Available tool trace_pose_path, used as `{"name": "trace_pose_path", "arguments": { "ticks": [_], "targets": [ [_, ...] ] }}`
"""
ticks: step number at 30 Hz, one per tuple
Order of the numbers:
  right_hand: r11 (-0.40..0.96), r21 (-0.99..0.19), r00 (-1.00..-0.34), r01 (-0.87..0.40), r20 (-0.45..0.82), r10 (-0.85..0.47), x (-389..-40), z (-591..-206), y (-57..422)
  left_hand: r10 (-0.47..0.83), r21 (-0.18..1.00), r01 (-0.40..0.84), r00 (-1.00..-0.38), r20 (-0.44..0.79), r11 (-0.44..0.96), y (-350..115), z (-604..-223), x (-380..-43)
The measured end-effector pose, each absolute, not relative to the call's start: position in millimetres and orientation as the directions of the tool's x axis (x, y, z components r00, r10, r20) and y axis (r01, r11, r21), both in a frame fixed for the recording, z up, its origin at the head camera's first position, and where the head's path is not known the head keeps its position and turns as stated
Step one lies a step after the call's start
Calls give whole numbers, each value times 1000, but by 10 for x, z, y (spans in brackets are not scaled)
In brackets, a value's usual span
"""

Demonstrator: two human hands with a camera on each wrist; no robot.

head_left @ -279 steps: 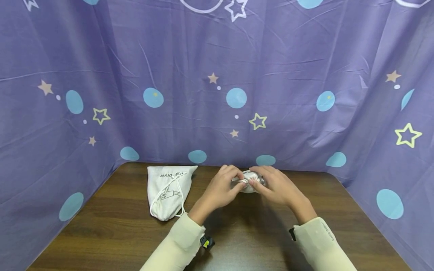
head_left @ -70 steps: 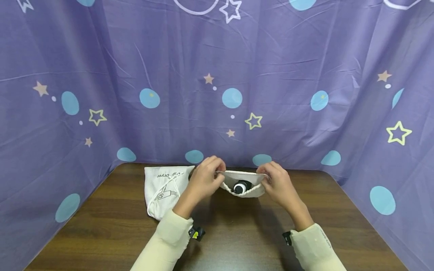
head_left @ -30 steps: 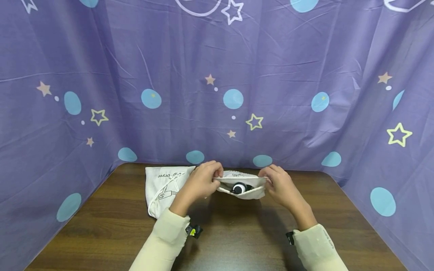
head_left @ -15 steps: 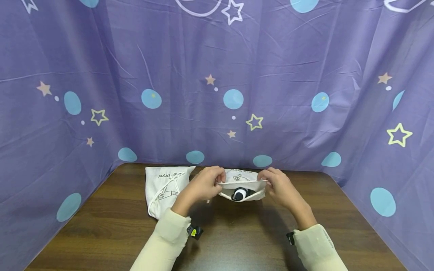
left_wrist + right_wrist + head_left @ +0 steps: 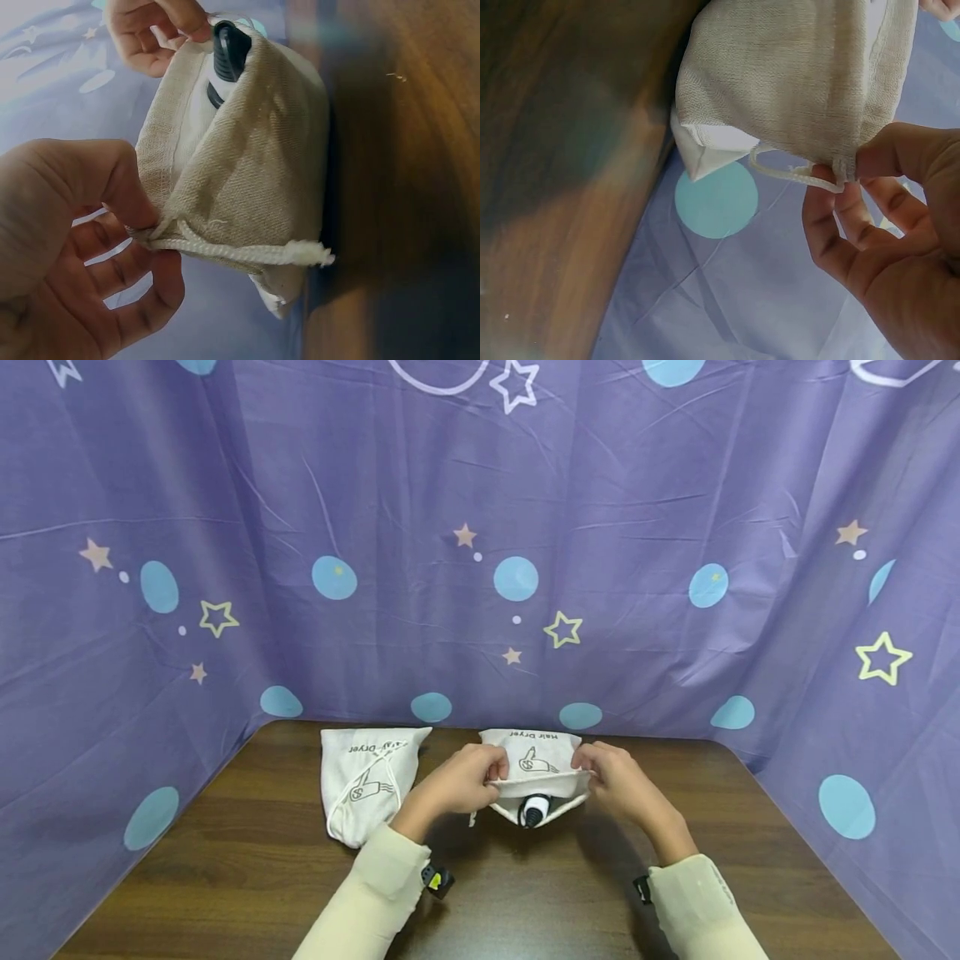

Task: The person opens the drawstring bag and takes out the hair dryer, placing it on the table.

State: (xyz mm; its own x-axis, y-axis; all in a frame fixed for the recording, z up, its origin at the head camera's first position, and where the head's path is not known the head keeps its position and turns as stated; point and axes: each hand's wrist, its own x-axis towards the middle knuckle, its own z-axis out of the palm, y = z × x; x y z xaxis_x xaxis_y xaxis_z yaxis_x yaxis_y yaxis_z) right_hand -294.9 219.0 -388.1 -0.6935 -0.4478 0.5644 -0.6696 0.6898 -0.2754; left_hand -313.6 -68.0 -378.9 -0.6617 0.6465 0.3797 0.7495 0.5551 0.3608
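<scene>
Both hands stretch the mouth of a white cloth drawstring bag [image 5: 540, 747] printed "Hair Dryer". My left hand [image 5: 468, 779] pinches one corner of the opening, beside the frayed end of a white cord [image 5: 247, 253]. At the opposite corner, my right hand [image 5: 621, 783] pinches the hem next to a small cord loop [image 5: 791, 175]. Inside the gaping mouth shows a white and black hair dryer part with a ribbed black cord end [image 5: 534, 814], pointing toward me. The rest of it is hidden in the cloth.
A second drawstring bag [image 5: 372, 781] with the same print lies to the left on the wooden table [image 5: 525, 893], its cord across its front. A purple curtain [image 5: 420, 635] with stars and dots stands behind the table and along both sides.
Earlier the bag's neck was gathered between the hands; now its mouth is spread wide. Over the last second both hands tipped the opening toward me and lower, baring the printed front and the black cord end.
</scene>
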Motion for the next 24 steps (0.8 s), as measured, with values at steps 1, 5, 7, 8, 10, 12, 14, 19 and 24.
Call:
{"name": "trace_pose_path", "arguments": {
  "ticks": [1,5,7,8,10,12,14,19,24],
  "targets": [
    [692,-283,-703,-664,552,-449,-2954,-3892,2195,650,366,747,-664,369,556,-672,-3806,-3141],
    [693,-314,-730,-649,512,-453,-2969,-3935,2214,657,377,732,-678,329,567,-644,-3860,-3144],
    [694,-322,-738,-644,499,-454,-2969,-3946,2219,660,382,728,-682,316,569,-633,-3875,-3143],
    [693,-323,-739,-644,495,-457,-2971,-3951,2221,661,383,727,-683,312,570,-628,-3880,-3142],
    [695,-321,-742,-643,487,-461,-2971,-3953,2222,661,385,725,-684,309,570,-624,-3885,-3138],
    [701,-316,-745,-639,478,-465,-2969,-3950,2222,661,383,726,-683,310,571,-623,-3893,-3143],
    [707,-312,-751,-635,463,-470,-2962,-3941,2222,660,374,728,-682,314,575,-621,-3902,-3153],
    [722,-311,-774,-618,401,-490,-2916,-3880,2217,660,367,733,-678,325,572,-617,-3914,-3167],
    [722,-303,-777,-622,346,-525,-2837,-3768,2193,660,375,733,-677,325,568,-607,-3908,-3168]
  ]
}}
